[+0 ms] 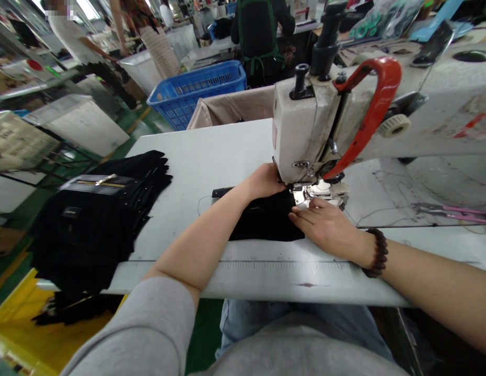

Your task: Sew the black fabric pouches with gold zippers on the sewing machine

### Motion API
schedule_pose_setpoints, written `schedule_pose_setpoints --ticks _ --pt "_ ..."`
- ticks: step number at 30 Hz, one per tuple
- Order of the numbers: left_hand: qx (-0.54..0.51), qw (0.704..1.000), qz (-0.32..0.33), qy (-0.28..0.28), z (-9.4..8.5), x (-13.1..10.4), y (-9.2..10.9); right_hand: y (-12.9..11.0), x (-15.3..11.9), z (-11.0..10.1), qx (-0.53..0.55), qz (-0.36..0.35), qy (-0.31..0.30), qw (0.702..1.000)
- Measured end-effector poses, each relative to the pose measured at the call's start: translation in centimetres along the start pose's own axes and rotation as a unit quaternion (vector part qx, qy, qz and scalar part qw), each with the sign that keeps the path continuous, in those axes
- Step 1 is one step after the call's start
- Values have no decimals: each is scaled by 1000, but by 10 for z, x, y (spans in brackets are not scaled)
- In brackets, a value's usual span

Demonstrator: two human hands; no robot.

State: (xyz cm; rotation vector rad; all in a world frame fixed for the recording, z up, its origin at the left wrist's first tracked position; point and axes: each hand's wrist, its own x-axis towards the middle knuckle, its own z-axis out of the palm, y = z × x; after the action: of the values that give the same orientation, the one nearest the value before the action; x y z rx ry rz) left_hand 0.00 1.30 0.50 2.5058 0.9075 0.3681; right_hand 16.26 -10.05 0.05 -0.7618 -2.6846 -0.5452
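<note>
A black fabric piece (262, 222) lies flat on the sewing machine table, its right edge at the presser foot (301, 194). My left hand (266, 180) is at the far edge of the fabric, close to the needle area, its bent fingers closed on the cloth and partly hidden by the machine head. At the near right edge, my right hand (325, 224) holds the same fabric between thumb and fingers, just in front of the presser foot. The white sewing machine (296, 130) with a red curved guard (378, 115) stands over both hands.
A stack of black fabric pieces (90, 224) with a zippered one on top overhangs the table's left edge, above a yellow crate (15, 334). Pink-handled snips (458, 212) lie right. Behind the table are a blue basket (199, 86), a beige cloth bin (235, 107) and other people.
</note>
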Motion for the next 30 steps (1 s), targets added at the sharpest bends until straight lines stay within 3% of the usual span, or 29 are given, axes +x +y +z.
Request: schedule_pose_setpoints --ticks 8,14,19,21,25,28,30 --pt "14 999 -40 3 -2 -2 4 3 0 3 6 9 -41 999" --pt "16 999 -33 -35 -7 -6 6 7 -1 2 75 39 -53 995" --pt "205 974 -92 -6 -14 -31 37 7 -3 4 118 62 -44 990" --pt "244 967 -55 -42 -15 -47 54 7 -3 5 124 59 -37 990" --pt "221 964 67 -132 -8 -71 76 13 -4 -1 197 91 -47 975" --pt "271 953 80 -110 4 -75 80 29 -9 -11 268 163 -59 948" --pt "296 944 107 -95 11 -74 80 44 -13 -17 286 270 -22 919"
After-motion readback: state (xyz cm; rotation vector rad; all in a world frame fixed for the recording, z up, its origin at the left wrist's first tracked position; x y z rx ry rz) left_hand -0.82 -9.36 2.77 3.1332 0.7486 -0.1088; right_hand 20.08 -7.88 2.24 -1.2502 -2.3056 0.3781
